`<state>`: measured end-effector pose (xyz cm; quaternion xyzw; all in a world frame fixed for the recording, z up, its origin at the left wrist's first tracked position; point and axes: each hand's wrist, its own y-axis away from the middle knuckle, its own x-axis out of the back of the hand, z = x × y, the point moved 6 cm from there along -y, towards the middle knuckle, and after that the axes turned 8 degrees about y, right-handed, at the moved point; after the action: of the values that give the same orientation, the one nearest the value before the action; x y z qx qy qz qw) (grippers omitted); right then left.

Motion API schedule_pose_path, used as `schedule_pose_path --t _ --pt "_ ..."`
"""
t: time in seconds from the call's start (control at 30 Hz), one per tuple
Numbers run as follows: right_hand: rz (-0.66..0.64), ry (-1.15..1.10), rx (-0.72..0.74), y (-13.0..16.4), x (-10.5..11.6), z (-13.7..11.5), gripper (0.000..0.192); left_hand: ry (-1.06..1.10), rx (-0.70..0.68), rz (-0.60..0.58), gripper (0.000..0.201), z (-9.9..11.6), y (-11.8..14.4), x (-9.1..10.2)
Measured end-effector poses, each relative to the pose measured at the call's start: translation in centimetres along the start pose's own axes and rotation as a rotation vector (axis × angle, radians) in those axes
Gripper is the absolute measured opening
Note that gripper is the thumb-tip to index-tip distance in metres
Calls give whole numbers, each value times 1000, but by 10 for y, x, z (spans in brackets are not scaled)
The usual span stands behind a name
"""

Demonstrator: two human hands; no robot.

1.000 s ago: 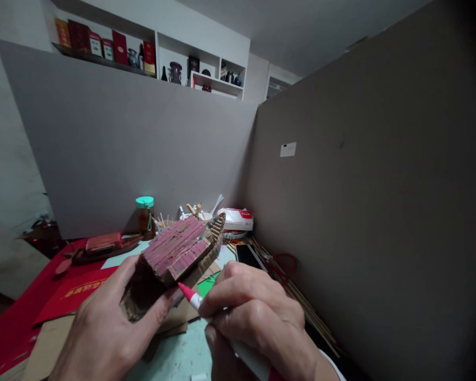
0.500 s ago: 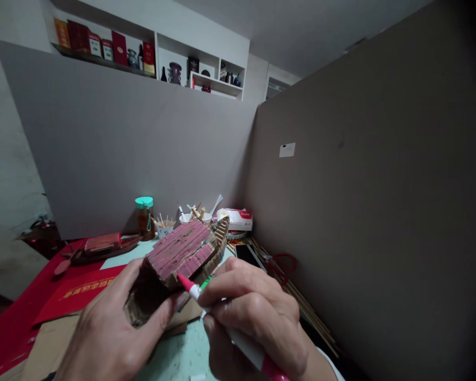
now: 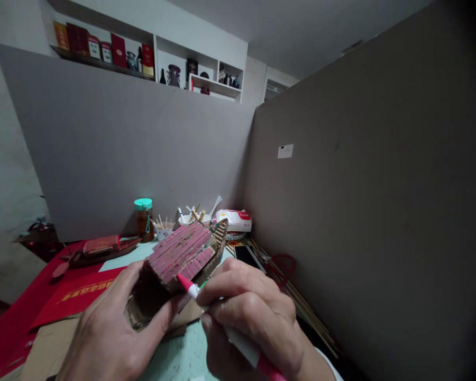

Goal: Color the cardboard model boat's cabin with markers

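My left hand point(image 3: 111, 323) grips a small cardboard boat model point(image 3: 182, 251) from the left, thumb in front and fingers behind. Its roof is streaked pinkish red, and bare brown corrugated cardboard shows along the edges and at the pointed end. In my right hand point(image 3: 254, 312) is a white marker point(image 3: 238, 338) with a pink-red tip and a pink-red back end. The tip touches or nearly touches the roof's near lower edge. Part of the model's underside is in shadow.
Behind stand a bottle with a turquoise lid point(image 3: 143, 219), a cup of cotton swabs point(image 3: 164, 230) and a tissue pack point(image 3: 234, 219). A finished-looking wooden boat point(image 3: 103, 248) lies left by a red folder point(image 3: 79, 291). Red-handled scissors point(image 3: 283, 267) and thin sticks point(image 3: 313, 317) lie right.
Both hands and the model keep almost the same place. The marker tip stays at the roof's near edge, and the view has shifted slightly.
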<state>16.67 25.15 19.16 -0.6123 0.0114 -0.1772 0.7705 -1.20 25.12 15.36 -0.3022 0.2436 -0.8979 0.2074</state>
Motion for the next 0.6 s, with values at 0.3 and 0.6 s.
schedule_pose_path --t 0.3,0.6 --pt "81 37 -57 -11 5 -3 21 -29 -20 -14 30 -3 0 0" --pt "137 57 -163 -15 14 -2 25 -21 36 -37 31 -8 -1 0"
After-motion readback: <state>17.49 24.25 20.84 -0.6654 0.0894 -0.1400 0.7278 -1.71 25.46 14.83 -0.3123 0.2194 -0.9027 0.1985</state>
